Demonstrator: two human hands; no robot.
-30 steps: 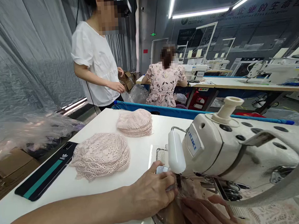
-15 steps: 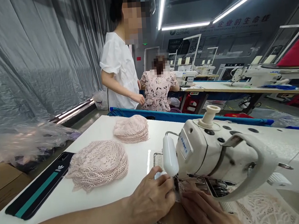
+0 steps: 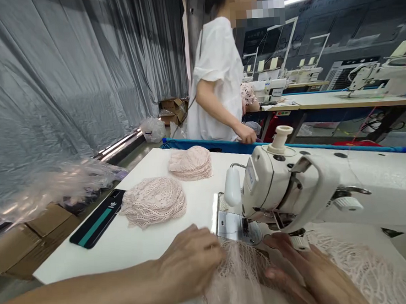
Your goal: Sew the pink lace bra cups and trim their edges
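Note:
Pale pink lace fabric point(image 3: 242, 269) lies in front of the sewing machine point(image 3: 266, 180), just on my side of the metal needle plate point(image 3: 230, 223). My left hand point(image 3: 196, 262) is closed, its fingers pinching the fabric's left edge. On the other side, my right hand point(image 3: 309, 267) rests with fingers stretched out and thumb apart, touching the fabric near the machine's head. More pink lace point(image 3: 368, 265) spreads over the table to the right of that hand. The fabric's lower end runs out of view.
Two stacks of lace pieces, a nearer one point(image 3: 154, 201) and a farther one point(image 3: 192, 164), sit on the white table point(image 3: 134, 257). A dark phone point(image 3: 93, 223) lies left of them. Beyond the table stands a person in white point(image 3: 219, 77). Cardboard boxes point(image 3: 33, 240) are on the floor.
The fabric has come out from under the machine's head toward me, baring the needle plate. Both hands have drawn apart, the left now gripping the fabric's edge. My view has turned left.

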